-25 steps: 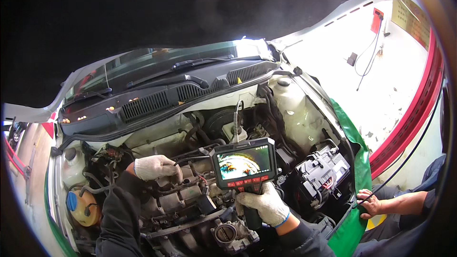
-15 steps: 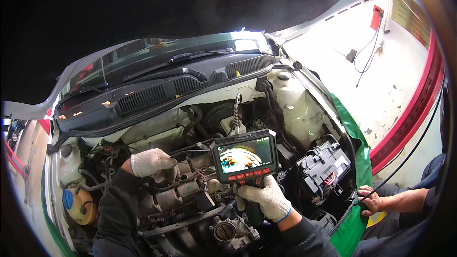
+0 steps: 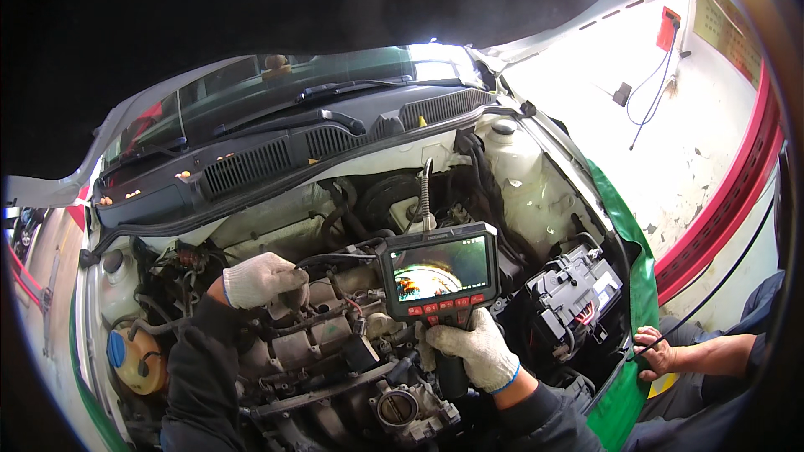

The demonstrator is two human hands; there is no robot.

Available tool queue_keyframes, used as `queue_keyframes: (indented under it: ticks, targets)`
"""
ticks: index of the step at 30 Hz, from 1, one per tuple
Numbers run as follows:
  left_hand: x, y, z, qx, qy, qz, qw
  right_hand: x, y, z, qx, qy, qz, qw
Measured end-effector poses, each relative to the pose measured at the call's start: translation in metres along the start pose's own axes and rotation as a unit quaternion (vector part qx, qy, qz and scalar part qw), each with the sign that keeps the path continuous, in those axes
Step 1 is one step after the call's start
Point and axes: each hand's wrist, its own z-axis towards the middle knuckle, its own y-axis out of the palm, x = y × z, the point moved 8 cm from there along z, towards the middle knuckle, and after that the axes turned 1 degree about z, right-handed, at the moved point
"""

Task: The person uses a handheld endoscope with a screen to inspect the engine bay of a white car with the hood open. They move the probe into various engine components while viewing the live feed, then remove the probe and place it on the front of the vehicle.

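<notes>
My right hand [image 3: 474,350], in a white knit glove, grips the handle of a borescope [image 3: 438,272] upright over the engine. Its lit screen shows a bright curved rim with orange-brown patches against dark. A ribbed metal neck [image 3: 425,188] rises from the top of the borescope. Left of it, my left hand [image 3: 261,279], gloved alike, is closed in a pinch above the engine's top [image 3: 297,350]. A thin dark cable [image 3: 339,258] runs into its fingertips and looks like the borescope's cable; its tip is hidden.
The raised hood [image 3: 276,17] hangs over the far side. A battery [image 3: 576,293] sits at right, a coolant tank [image 3: 138,360] at left. Green fender covers [image 3: 643,285] drape the sides. Another person's bare hand [image 3: 656,353] rests on the right one, by a black cord.
My left hand has risen slightly with the cable at its fingertips. The borescope has shifted a little to the right and up, and its screen picture has darkened somewhat.
</notes>
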Motion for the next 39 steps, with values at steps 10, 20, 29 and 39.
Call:
queue_keyframes:
  ticks: [10, 20, 29, 39]
  targets:
    - [-0.002, 0.0033, 0.0022, 0.0, -0.012, 0.042, 0.999, 0.0, 0.0017, -0.0009, 0.012, 0.01, -0.014, 1.0]
    - [-0.0027, 0.0073, -0.0025, -0.024, -0.069, 0.086, 0.994, 0.0014, 0.0031, 0.0017, -0.006, -0.003, -0.001, 1.0]
    - [-0.0046, 0.0096, -0.0003, -0.031, -0.067, 0.08, 0.994, 0.0064, 0.0001, 0.0008, 0.004, -0.002, 0.012, 1.0]
    - [-0.0032, 0.0089, -0.0003, -0.042, -0.083, 0.11, 0.99, 0.007, -0.0039, 0.0037, 0.021, -0.011, 0.006, 1.0]
